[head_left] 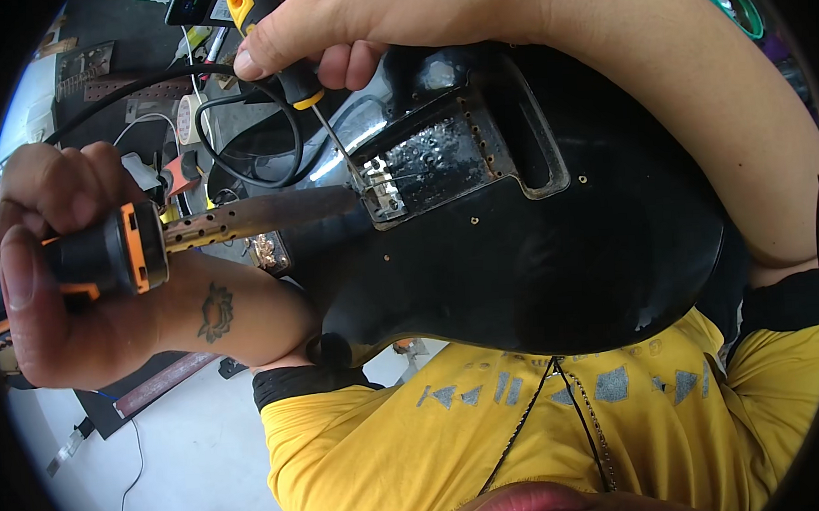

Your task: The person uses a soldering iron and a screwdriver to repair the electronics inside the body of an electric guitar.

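Guitar body (520, 273) spans mid-view, cavity (441, 149) facing up. Left hand (79, 334) wrapped round the iron (189, 232) — handle's rear lost at the dark rim, tip contact unclear. Right hand (335, 26), cropped on top, grips the screwdriver (303, 88) — shaft down to metal plate (386, 197), exact contact hard to see.

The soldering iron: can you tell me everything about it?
The soldering iron has a black and orange handle, a holed, brass-coloured metal sleeve and a thick, dull grey-brown tip. The left hand grips the handle, and it points rightward, near the metal plate in the black body. Whether they touch, I can't tell.
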`<state>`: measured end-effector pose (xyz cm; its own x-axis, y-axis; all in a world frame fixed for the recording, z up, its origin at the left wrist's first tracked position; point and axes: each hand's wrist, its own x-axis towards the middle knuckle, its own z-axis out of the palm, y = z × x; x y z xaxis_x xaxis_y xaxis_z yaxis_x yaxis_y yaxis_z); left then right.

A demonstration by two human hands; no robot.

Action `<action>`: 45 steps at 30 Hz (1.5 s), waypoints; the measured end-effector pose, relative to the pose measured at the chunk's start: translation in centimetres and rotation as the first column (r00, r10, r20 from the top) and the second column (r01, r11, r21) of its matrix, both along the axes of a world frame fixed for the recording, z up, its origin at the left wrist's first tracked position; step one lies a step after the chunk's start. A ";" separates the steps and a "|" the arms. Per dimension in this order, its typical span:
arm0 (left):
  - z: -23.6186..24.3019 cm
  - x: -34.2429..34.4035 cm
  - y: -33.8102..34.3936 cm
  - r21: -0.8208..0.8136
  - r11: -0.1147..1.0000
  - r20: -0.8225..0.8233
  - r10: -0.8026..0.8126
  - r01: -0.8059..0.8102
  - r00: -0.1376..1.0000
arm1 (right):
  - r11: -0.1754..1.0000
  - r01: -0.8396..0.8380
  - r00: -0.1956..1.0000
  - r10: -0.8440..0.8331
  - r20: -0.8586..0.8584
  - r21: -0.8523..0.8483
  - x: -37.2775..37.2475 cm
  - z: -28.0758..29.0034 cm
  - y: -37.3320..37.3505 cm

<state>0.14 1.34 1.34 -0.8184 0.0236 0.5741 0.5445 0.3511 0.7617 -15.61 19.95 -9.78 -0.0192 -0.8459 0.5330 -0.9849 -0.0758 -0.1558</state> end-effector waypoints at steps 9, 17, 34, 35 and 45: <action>0.0 0.1 -0.2 0.004 1.000 -0.009 -0.023 0.023 1.000 | 0.974 -0.037 0.557 -0.165 0.814 0.223 1.8 4.3 2.0; -0.1 -0.1 -0.2 0.025 0.999 -0.014 -0.020 0.020 1.000 | 0.986 -0.082 0.986 0.059 0.158 0.147 0.0 2.3 1.0; -0.2 0.0 -0.4 0.030 0.999 -0.020 -0.008 0.009 1.000 | 0.974 -0.207 0.935 0.169 0.311 0.095 -0.2 1.8 1.5; -0.2 -0.2 -0.2 0.032 0.999 -0.021 -0.015 0.016 1.000 | 0.994 -0.088 0.978 0.074 0.194 0.062 0.5 1.1 1.0; -0.2 -0.2 -0.2 0.057 0.998 -0.027 0.014 -0.012 1.000 | 0.993 -0.010 0.998 0.003 0.062 0.119 0.3 1.6 0.2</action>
